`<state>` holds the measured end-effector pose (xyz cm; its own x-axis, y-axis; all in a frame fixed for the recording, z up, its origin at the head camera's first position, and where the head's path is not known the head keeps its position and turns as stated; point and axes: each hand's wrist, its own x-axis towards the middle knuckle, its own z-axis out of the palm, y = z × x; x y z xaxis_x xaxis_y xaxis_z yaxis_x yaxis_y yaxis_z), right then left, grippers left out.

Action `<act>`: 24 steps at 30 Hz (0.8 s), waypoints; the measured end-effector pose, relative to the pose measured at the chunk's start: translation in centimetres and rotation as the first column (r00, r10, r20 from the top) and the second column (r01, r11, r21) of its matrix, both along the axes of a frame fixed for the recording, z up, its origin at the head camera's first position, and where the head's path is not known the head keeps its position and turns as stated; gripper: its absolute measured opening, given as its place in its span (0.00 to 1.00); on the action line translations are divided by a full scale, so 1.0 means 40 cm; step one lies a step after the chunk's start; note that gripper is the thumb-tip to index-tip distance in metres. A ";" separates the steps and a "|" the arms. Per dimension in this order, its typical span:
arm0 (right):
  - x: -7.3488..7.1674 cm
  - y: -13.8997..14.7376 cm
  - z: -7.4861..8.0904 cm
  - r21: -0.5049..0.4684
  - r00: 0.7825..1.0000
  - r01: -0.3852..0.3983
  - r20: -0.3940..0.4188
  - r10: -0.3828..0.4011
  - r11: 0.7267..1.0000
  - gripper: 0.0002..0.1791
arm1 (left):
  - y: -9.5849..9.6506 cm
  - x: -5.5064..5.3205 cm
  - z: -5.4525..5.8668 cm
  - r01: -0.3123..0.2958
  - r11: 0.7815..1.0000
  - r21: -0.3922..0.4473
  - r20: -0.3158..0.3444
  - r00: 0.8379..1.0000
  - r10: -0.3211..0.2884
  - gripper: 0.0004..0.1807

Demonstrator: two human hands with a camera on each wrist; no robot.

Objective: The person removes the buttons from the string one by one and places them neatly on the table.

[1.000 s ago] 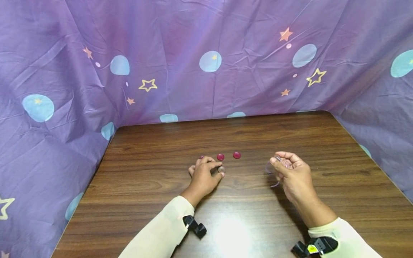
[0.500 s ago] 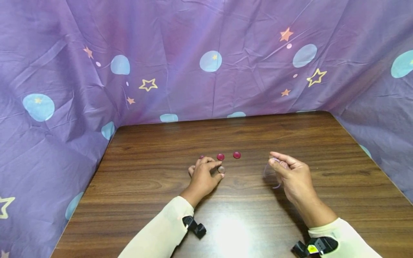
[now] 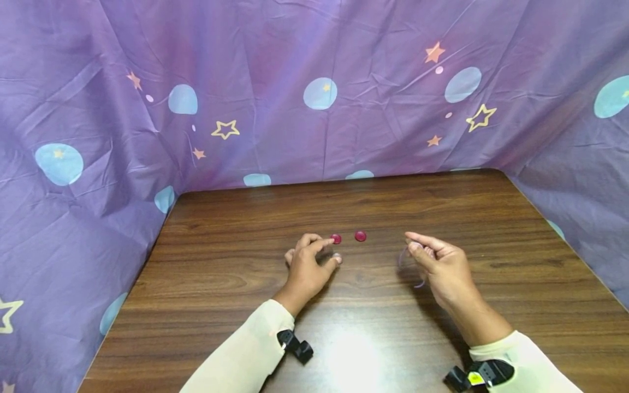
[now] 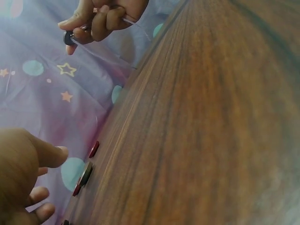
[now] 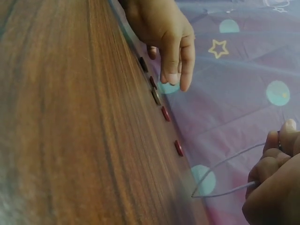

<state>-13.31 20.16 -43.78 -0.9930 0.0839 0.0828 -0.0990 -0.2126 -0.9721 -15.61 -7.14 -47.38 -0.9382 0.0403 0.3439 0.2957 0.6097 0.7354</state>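
My left hand point(image 3: 308, 267) is held just over a brownish button point(image 3: 337, 258), thumb and fingers apart, gripping nothing. Beside its fingertips lies a dark red button point(image 3: 336, 239); another red button point(image 3: 361, 236) is a little further right. The right wrist view shows a dark button point(image 5: 143, 64) and a red button point(image 5: 153, 83) below the left hand, on the table. My right hand point(image 3: 444, 270), raised above the table, pinches a small dark button point(image 4: 69, 37) between thumb and finger. A thin lilac string point(image 5: 225, 161) runs from that hand and hangs in a loop.
The brown wood-grain table point(image 3: 236, 338) reaches back to a purple curtain point(image 3: 275, 65) with stars and blue spots, which encloses the far side and both sides. A bright reflection shows at the table's front. Each wrist carries a black strap-on camera point(image 3: 296, 346).
The left hand's forefinger has lifted off the brownish button toward the red one, and its fingers now hide the leftmost red button. The right fingertips have shifted slightly left with the string.
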 end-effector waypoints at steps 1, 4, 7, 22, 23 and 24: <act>0.000 0.000 -0.001 -0.001 1.000 -0.006 -0.008 0.006 1.000 0.19 | 0.000 0.000 0.000 -0.001 1.000 0.004 -0.016 1.000 0.001 0.23; 0.000 0.001 -0.004 0.002 0.999 -0.035 -0.025 0.035 0.999 0.18 | 0.000 0.000 0.001 0.003 1.000 0.020 -0.065 0.998 -0.002 0.22; 0.000 0.002 -0.003 -0.018 0.999 -0.050 -0.010 0.050 0.999 0.16 | 0.000 0.000 0.001 0.010 1.000 0.028 -0.103 0.995 -0.007 0.21; -0.003 0.004 -0.002 -0.095 1.000 -0.031 -0.001 0.031 0.995 0.16 | 0.000 0.007 0.013 0.035 0.998 0.051 -0.103 0.994 -0.030 0.23; -0.003 0.005 -0.003 -0.079 1.000 -0.026 -0.006 0.025 0.997 0.16 | 0.001 0.007 0.015 0.038 0.998 0.052 -0.105 0.994 -0.033 0.23; -0.002 0.005 -0.003 -0.064 1.000 -0.017 -0.010 0.017 0.998 0.16 | 0.002 0.007 0.016 0.041 0.998 0.052 -0.108 0.994 -0.035 0.23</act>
<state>-13.40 20.36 -43.92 -0.9936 0.0726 0.0867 -0.1036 -0.2763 -0.9555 -15.31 -7.08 -46.74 -0.8941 0.0537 0.4447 0.3966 0.5564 0.7302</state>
